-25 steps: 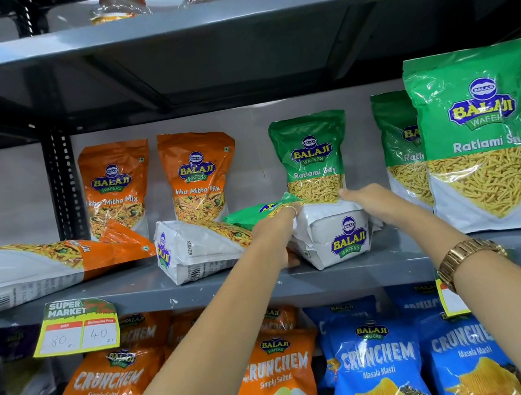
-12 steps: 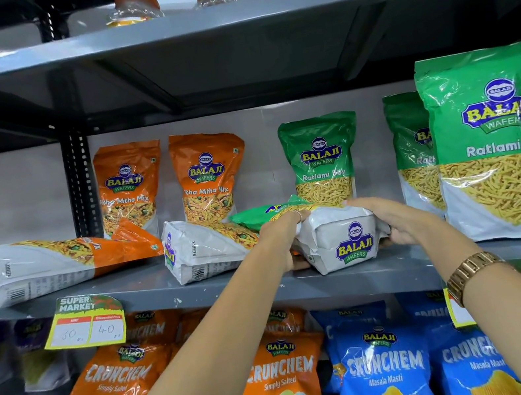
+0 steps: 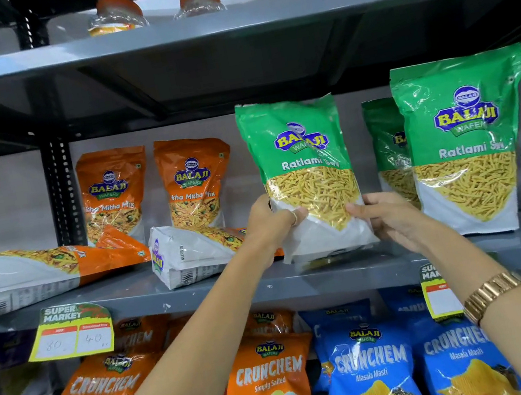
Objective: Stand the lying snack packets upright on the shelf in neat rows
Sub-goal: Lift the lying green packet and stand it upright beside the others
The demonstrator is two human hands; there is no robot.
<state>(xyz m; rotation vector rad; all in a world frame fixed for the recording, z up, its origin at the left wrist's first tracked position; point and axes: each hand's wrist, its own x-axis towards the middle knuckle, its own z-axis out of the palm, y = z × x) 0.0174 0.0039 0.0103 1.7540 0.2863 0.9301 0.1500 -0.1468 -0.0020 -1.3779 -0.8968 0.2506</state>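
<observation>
On the grey metal shelf (image 3: 199, 293), both hands, left hand (image 3: 268, 222) and right hand (image 3: 386, 215), grip the upright green Ratlami Sev plastic pouch (image 3: 306, 168) low at its sides; it looks light, crinkly, slippery.

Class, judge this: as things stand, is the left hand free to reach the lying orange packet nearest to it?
Probably not yet. The left hand and right hand both grip the green Ratlami Sev packet. Once released, the way looks free: the lying orange packet is just beside it, uncovered.
</observation>
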